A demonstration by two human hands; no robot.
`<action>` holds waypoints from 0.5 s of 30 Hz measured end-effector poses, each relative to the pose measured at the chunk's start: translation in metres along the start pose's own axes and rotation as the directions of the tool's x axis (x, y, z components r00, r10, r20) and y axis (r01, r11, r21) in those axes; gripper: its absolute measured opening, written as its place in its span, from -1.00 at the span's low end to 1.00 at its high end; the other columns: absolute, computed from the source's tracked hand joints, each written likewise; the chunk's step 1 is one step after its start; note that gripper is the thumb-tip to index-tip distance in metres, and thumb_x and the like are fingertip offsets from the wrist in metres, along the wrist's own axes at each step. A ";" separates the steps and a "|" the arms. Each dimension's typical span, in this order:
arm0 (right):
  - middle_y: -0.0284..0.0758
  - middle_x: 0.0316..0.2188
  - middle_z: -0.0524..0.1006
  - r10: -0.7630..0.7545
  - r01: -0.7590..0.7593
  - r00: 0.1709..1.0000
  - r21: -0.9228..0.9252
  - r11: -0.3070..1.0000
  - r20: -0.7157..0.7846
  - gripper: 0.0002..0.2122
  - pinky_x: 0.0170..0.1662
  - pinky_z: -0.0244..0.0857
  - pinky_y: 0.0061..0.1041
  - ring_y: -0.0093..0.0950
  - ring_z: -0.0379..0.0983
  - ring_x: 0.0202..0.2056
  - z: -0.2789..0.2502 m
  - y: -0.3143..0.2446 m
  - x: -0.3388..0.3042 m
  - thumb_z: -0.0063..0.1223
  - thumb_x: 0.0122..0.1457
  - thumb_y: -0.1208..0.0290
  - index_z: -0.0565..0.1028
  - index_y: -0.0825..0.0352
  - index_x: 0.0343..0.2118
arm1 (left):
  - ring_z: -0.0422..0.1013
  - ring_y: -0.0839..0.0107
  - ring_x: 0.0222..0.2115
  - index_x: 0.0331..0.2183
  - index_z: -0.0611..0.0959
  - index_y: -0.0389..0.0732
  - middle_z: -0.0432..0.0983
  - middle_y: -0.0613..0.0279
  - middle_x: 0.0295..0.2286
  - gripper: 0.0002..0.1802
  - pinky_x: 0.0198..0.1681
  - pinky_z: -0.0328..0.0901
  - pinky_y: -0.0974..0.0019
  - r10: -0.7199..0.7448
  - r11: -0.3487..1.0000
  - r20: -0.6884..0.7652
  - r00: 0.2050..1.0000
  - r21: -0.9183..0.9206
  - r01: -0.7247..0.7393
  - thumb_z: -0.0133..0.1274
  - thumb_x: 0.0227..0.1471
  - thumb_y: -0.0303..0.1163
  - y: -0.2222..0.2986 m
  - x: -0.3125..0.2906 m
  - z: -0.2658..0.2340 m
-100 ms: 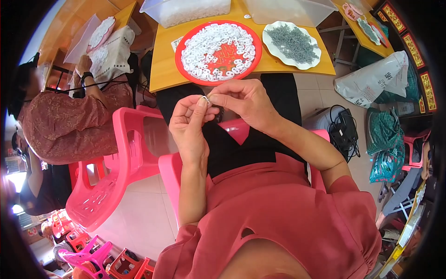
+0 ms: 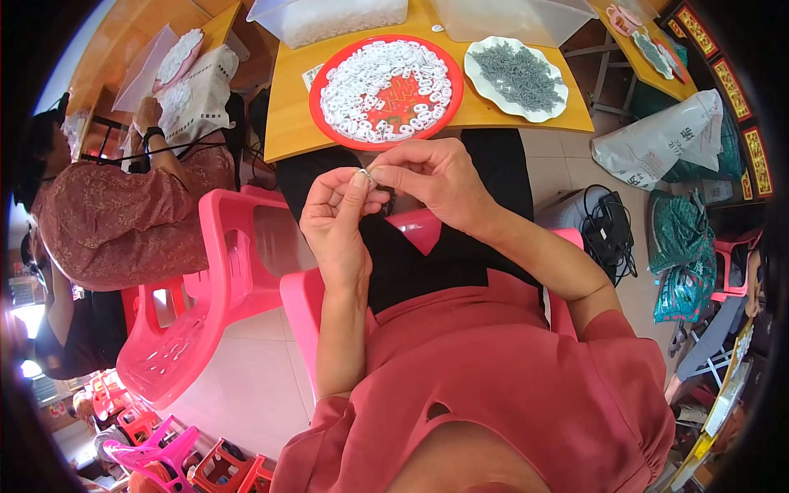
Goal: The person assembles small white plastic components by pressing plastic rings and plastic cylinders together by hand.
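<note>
Hardly anything has moved since the earlier frame; both hands keep the same pose. The left hand (image 2: 335, 218) pinches a small, pale piece (image 2: 363, 174) between thumb and forefinger, its other fingers curled. The right hand (image 2: 448, 187) is closed at the fingertips on the same piece, from the right. The piece is mostly hidden by the fingers, so its shape cannot be told; it is held over the lap, just off the near edge of the table (image 2: 288, 123). On the table, a red tray (image 2: 315, 99) reaches that near edge, strewn with white links (image 2: 353, 74), its patterned base showing right of its middle. A white plate (image 2: 470, 59) with a wavy rim stands near the right edge, heaped with grey pieces (image 2: 518, 78). Two clear bins, one left (image 2: 275, 15) and one right (image 2: 509, 25), stand along the far edge, the left one holding white things. Left of the table, another person (image 2: 136, 205) sits near a pink chair (image 2: 218, 271).
</note>
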State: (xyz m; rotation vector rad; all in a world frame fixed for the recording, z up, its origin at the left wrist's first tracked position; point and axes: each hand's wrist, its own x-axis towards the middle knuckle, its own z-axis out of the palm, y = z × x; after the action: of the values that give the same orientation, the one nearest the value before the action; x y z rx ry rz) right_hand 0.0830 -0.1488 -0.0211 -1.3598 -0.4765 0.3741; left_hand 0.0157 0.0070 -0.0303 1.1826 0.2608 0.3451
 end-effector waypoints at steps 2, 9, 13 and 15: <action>-0.44 -0.42 0.65 -0.023 0.023 1.000 0.005 1.000 -0.018 -0.87 -0.34 0.36 -0.74 -0.76 0.50 -0.39 0.000 0.003 0.001 0.23 0.29 0.48 0.69 0.43 -0.20 | 0.59 0.49 -0.46 -0.21 0.63 -0.33 0.66 0.17 -0.40 -0.88 -0.35 0.45 0.51 0.016 1.000 -0.006 1.000 -0.003 -0.016 0.19 0.24 -0.50 -0.002 0.000 0.003; -0.41 -0.44 0.66 0.016 -0.014 0.999 0.055 0.998 -0.035 -0.87 -0.36 0.39 -0.73 -0.73 0.53 -0.41 0.000 0.005 -0.001 0.23 0.29 0.49 0.69 0.44 -0.22 | 0.58 0.49 -0.48 -0.22 0.62 -0.34 0.66 0.17 -0.42 -0.89 -0.36 0.45 0.51 0.042 0.999 -0.053 0.998 -0.026 -0.044 0.18 0.25 -0.50 -0.011 -0.003 0.008; -0.38 -0.46 0.66 0.036 -0.031 0.998 0.082 0.996 -0.052 -0.86 -0.38 0.40 -0.69 -0.71 0.53 -0.44 -0.001 0.010 -0.002 0.24 0.26 0.49 0.69 0.46 -0.24 | 0.58 0.49 -0.48 -0.21 0.62 -0.34 0.65 0.16 -0.42 -0.89 -0.36 0.45 0.51 0.061 0.998 -0.052 0.997 -0.014 -0.062 0.17 0.25 -0.51 -0.014 -0.005 0.010; -0.39 -0.42 0.68 0.044 -0.041 0.998 0.074 0.996 -0.044 -0.86 -0.32 0.45 -0.70 -0.71 0.56 -0.39 -0.003 0.012 -0.002 0.24 0.28 0.49 0.69 0.45 -0.21 | 0.58 0.51 -0.47 -0.20 0.62 -0.33 0.66 0.18 -0.42 -0.89 -0.35 0.45 0.51 0.039 0.998 -0.050 0.998 -0.044 -0.042 0.16 0.26 -0.50 -0.016 -0.006 0.012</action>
State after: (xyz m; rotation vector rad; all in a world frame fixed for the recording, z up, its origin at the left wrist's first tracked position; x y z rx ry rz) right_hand 0.0828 -0.1500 -0.0335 -1.3062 -0.3929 0.3911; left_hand 0.0169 -0.0106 -0.0410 1.1372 0.2710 0.4142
